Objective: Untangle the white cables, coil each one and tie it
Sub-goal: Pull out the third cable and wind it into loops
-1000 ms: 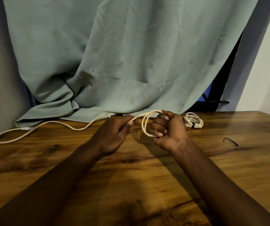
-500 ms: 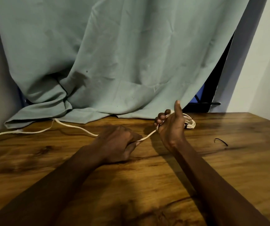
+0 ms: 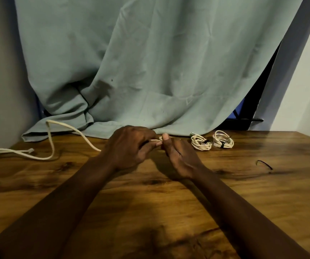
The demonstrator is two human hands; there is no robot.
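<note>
A loose white cable (image 3: 50,139) trails from my hands across the wooden table (image 3: 150,202) to the far left, rising in a hump near the curtain; its plug end lies on the table at the left. My left hand (image 3: 130,148) pinches the cable between thumb and fingers. My right hand (image 3: 178,156) holds the same cable close beside it, thumb up, its coiled part mostly hidden behind the hand. Two coiled white cables, one (image 3: 201,143) and another (image 3: 223,142), lie to the right, each tied with a dark band.
A black tie (image 3: 263,164) lies on the table at the right. A grey-green curtain (image 3: 150,71) hangs behind and drapes onto the table's far edge. Walls stand at the left and right.
My hands have come together again near the middle. The loose cable has been drawn in and now humps up at the left. Both tied coils show to the right.
</note>
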